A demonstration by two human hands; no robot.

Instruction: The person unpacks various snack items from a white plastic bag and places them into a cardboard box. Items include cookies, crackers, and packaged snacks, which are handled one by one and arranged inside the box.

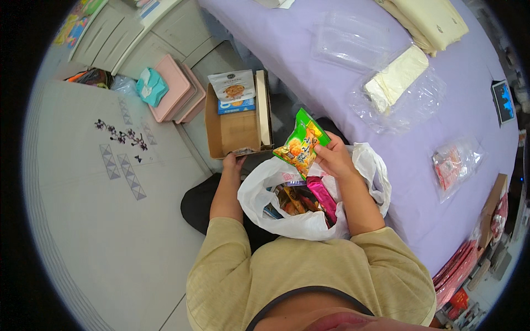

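My right hand [334, 158] grips a green and orange snack packet [301, 145] by its right end, above a white plastic bag [258, 171]. Inside the open bag lie several packaged snacks, one in a shiny pink wrapper [322, 197]. My left hand [234, 161] holds the near edge of an open cardboard box [213, 136]; its fingertips are partly hidden. At the far end of the box are a white pouch with a cookie picture [233, 87] and a blue packet [236, 106]. A long cream-coloured box [262, 108] runs along the right side.
A bed with a lilac sheet [408, 165] is on the right, bearing clear plastic packaging [352, 41], a white wrapped bundle [398, 78], a bagged red item [449, 167] and a folded cream cloth [426, 20]. Pink lidded containers [172, 89] and a teal tissue pack [152, 87] are at left, near white drawers [120, 37].
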